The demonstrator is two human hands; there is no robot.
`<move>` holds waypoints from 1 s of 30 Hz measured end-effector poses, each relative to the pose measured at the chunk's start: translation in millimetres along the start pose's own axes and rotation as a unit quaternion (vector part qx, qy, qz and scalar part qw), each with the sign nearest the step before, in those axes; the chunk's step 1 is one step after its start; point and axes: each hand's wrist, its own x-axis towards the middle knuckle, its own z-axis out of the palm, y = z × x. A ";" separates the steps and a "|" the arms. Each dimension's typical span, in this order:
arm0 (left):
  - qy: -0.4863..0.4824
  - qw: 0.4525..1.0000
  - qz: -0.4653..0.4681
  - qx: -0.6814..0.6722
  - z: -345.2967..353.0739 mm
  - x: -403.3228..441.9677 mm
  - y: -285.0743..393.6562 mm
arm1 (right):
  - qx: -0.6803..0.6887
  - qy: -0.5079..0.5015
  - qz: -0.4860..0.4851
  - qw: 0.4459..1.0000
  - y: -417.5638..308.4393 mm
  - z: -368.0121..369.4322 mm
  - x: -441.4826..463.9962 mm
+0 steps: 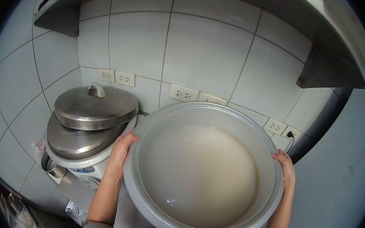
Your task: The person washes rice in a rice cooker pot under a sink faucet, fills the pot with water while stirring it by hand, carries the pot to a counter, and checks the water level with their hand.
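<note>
A large round metal rice cooker pot [270,198], seen from above, fills the middle of the head view. Cloudy whitish water [199,175] lies in it, and its surface slopes relative to the rim. I cannot make out the bottom. My left hand [122,150] grips the rim on the left, thumb over the edge. On the opposite side my right hand [285,167] holds the rim the same way. The fingers of both hands are partly hidden behind the pot wall.
Left of the pot stands a white rice cooker [101,167] with a steel lid [73,142] and another handled lid [93,109] stacked on it. Wall sockets [184,92] line the tiles behind; a plug [291,134] sits at right. A metal shelf [337,53] overhangs.
</note>
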 end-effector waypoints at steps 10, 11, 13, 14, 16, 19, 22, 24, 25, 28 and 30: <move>0.005 0.999 -0.002 0.040 -7.7 -3.5 -31.1 | -0.017 -0.091 0.044 0.995 51.7 -12.7 19.4; 0.002 0.999 0.001 0.041 -9.3 -4.1 -34.0 | -0.023 -0.082 0.042 0.995 58.3 -13.6 19.8; -0.012 0.999 -0.004 0.043 -14.5 -1.6 -40.5 | -0.034 -0.067 0.035 0.997 67.7 -12.7 22.3; -0.020 0.999 -0.007 0.044 -17.2 0.7 -44.4 | -0.042 -0.072 0.037 0.996 68.4 -12.0 23.9; -0.046 0.997 -0.014 0.063 -25.6 6.2 -53.7 | -0.058 -0.077 0.040 0.995 67.2 -12.1 23.8; -0.056 0.994 -0.016 0.090 -27.3 6.7 -57.4 | -0.082 -0.029 0.049 0.995 67.1 -9.6 17.7; -0.048 0.991 -0.017 0.124 -25.4 4.6 -59.5 | -0.101 -0.041 0.054 0.993 74.1 -16.4 19.4; -0.055 0.988 -0.009 0.147 -24.9 7.2 -60.3 | -0.104 -0.045 0.060 0.992 66.0 -13.1 16.9; -0.062 0.985 -0.001 0.158 -26.6 7.4 -62.5 | -0.108 -0.049 0.065 0.991 64.2 -11.6 15.2; -0.069 0.976 0.014 0.206 -25.6 7.2 -61.3 | -0.174 -0.037 0.035 0.983 70.6 -14.3 13.9; -0.065 0.970 0.023 0.235 -24.3 8.3 -60.6 | -0.189 -0.039 0.041 0.980 73.1 -14.8 13.4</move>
